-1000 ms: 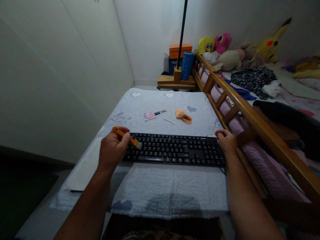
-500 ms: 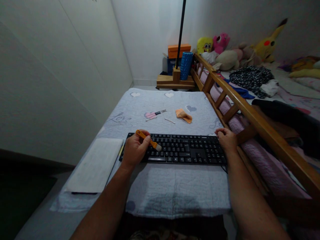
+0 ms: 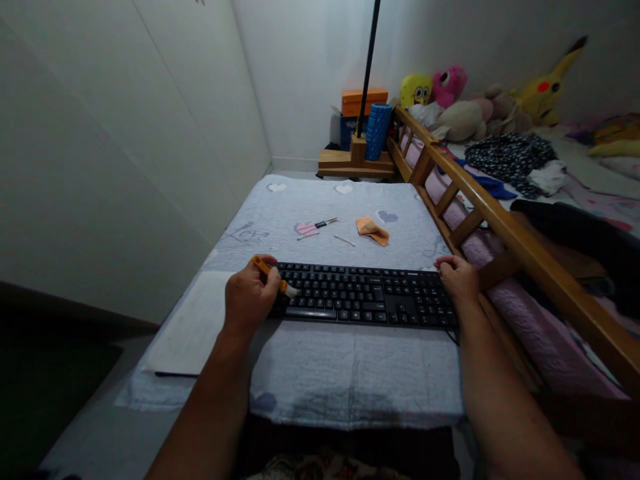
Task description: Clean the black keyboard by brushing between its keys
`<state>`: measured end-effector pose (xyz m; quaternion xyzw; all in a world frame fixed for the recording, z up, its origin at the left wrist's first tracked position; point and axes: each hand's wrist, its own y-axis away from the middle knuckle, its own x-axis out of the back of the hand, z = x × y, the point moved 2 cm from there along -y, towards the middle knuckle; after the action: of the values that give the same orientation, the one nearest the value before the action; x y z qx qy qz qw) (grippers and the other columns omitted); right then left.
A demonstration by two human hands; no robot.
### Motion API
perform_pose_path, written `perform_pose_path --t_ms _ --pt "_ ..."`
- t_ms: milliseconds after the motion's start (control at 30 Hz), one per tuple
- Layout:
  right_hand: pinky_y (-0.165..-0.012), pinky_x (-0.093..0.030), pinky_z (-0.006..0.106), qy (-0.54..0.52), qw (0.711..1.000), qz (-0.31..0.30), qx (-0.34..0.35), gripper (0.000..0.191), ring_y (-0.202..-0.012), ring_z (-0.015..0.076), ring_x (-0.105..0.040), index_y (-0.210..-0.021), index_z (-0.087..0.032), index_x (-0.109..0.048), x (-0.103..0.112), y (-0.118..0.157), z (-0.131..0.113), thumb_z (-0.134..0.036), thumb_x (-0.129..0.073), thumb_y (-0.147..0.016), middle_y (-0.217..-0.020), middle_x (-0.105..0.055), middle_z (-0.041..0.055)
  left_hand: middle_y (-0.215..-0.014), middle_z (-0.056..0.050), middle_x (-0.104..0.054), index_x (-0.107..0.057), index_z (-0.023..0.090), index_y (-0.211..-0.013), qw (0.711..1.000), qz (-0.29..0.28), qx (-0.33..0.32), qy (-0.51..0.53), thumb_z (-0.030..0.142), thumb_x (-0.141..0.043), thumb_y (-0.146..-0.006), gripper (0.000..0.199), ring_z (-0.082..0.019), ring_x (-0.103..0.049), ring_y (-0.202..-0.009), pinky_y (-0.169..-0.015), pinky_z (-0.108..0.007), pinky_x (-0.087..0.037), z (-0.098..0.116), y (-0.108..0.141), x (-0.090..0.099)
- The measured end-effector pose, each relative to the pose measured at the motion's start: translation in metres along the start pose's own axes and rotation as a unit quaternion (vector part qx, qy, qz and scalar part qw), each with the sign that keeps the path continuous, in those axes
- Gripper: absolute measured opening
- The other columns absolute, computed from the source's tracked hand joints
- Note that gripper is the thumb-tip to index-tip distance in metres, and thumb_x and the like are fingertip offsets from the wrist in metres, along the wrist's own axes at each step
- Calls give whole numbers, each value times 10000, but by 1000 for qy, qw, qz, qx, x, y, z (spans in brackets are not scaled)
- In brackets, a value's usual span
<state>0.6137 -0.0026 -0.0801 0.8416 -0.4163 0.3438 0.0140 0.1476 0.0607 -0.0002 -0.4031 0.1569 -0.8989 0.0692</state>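
A black keyboard (image 3: 360, 297) lies across the cloth-covered table in front of me. My left hand (image 3: 249, 291) is closed round the orange handle of a small brush (image 3: 285, 287). The pale bristles point right and down, touching or just above the keys at the keyboard's left part. At the keyboard's right end, my right hand (image 3: 457, 279) is closed on its edge, the fingers curled by the top corner; their undersides are hidden. Beyond the keyboard lie an orange cloth (image 3: 373, 231), a cotton swab (image 3: 345, 240) and thin tools with a dark band (image 3: 321, 225).
A white flat pad (image 3: 187, 327) lies at the left, partly behind my left arm. Along the right runs a wooden bed rail (image 3: 480, 200), with plush toys and clothes beyond. A lamp-like black pole on a wooden base (image 3: 340, 162) stands past the table's far edge.
My left hand has drawn the brush leftward over the keys, towards the keyboard's left end. My right hand keeps its place on the right end. The whole view has shifted slightly.
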Motion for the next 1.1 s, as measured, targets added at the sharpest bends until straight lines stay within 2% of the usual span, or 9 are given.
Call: perform_pose_path --t_ms 300,400,533,633,733,833,933,1100 --pt "-743 -501 362 -5 1000 1 -3 293 -723 244 -666 -752 -200 -724 -2 -1 3 -329 -487 -639 -751 -752 71 -617 8 -660 -691 222 -1020 995 -37 24 -85 457 -509 -872 332 -198 -631 -569 -599 -293 -411 -14 -3 25" --pt "-750 -497 366 -1 1000 0 -1 298 -746 250 -670 -744 -202 -724 -2 -1 2 -335 -479 -639 -763 -756 76 -665 -19 -690 -704 226 -1008 990 -11 29 -135 457 -507 -870 333 -230 -674 -650 -639 -312 -432 -24 -6 36" --pt "-755 -494 370 4 1000 1 4 295 -750 254 -669 -741 -205 -726 -1 0 1 -335 -482 -640 -762 -757 76 -736 -54 -720 -714 216 -980 985 53 52 -155 470 -524 -872 335 -265 -709 -737 -694 -347 -480 -35 -5 46" --pt "-754 -492 369 4 1000 0 10 292 -754 254 -666 -740 -207 -726 -1 -1 1 -339 -484 -642 -755 -752 74 -787 -47 -741 -707 212 -980 993 80 67 -47 493 -589 -855 329 -255 -732 -792 -735 -345 -524 -32 1 41" --pt "-755 -493 367 -4 1000 1 6 293 -759 254 -667 -730 -207 -721 -2 -1 1 -342 -481 -630 -749 -745 71 -798 -35 -749 -698 197 -960 985 43 104 128 512 -652 -816 350 -222 -730 -732 -701 -319 -555 -23 8 25" --pt "-747 -497 365 -9 1000 -3 -4 296 -740 249 -664 -734 -205 -721 -2 -1 2 -342 -481 -627 -746 -743 69 -767 -36 -748 -695 183 -921 975 -2 129 184 507 -665 -789 351 -221 -721 -689 -666 -316 -557 -17 12 12" --pt "-753 -500 366 -5 1000 0 -2 288 -733 248 -660 -733 -205 -723 -2 -1 2 -332 -486 -629 -739 -742 67 -751 -36 -747 -700 191 -894 986 17 121 117 493 -645 -804 320 -230 -725 -720 -687 -317 -543 -21 11 13" --pt "-752 -504 356 -8 1000 2 1 273 -732 242 -659 -736 -206 -724 -2 -1 4 -317 -496 -634 -734 -743 60 -796 -49 -759 -712 214 -906 992 73 95 -50 503 -585 -853 321 -248 -729 -796 -747 -335 -519 -34 7 33"
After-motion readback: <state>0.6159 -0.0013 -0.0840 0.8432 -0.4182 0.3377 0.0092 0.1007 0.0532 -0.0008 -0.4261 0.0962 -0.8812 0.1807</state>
